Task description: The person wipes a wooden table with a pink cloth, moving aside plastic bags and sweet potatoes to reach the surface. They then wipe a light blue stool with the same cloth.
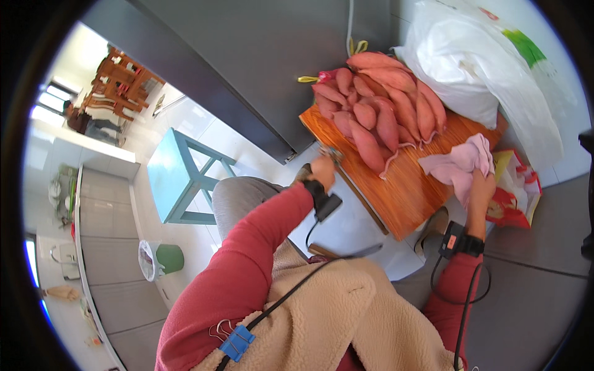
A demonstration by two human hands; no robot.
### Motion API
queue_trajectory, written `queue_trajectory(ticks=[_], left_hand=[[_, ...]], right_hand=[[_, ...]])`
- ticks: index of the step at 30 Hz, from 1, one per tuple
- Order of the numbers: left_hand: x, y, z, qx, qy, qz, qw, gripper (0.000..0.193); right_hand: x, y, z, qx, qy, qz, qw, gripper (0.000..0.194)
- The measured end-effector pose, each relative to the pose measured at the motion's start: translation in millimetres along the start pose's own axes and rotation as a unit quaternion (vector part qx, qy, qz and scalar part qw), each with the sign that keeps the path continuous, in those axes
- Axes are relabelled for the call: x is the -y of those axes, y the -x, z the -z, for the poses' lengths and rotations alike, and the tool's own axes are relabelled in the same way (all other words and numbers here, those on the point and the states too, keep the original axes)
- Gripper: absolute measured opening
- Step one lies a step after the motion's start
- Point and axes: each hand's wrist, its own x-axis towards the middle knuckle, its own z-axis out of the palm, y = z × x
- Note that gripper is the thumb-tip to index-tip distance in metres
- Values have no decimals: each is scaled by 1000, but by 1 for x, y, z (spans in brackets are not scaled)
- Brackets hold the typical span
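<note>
My left hand (322, 172) is closed around a small metallic object (331, 155), too blurred to name, beside the left edge of a low wooden table (403, 197). A large pile of reddish sweet potatoes (378, 120) covers the far part of the tabletop. Some of the roots have thin stringy tails towards me. Over the table's right side, a pale pink cloth (457, 164) is bunched up in my right hand (482, 188). The cloth hides most of those fingers.
A full white woven sack (464, 60) leans behind the table, with a red and yellow bag (515, 190) at its right. A grey appliance or cabinet (260, 55) stands beyond. At left are a light blue stool (169, 174) and a green bin (169, 258). A person (88, 123) sits far off.
</note>
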Motion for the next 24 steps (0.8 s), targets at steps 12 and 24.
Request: queue_trajectory(ticks=[12, 24], left_hand=[[96, -88, 46, 32, 70, 111, 991, 30], [-19, -7, 36, 75, 29, 94, 992, 20]], right_hand=[[7, 8, -14, 66, -123, -45, 989, 32], [2, 1, -7, 62, -74, -8, 995, 34]])
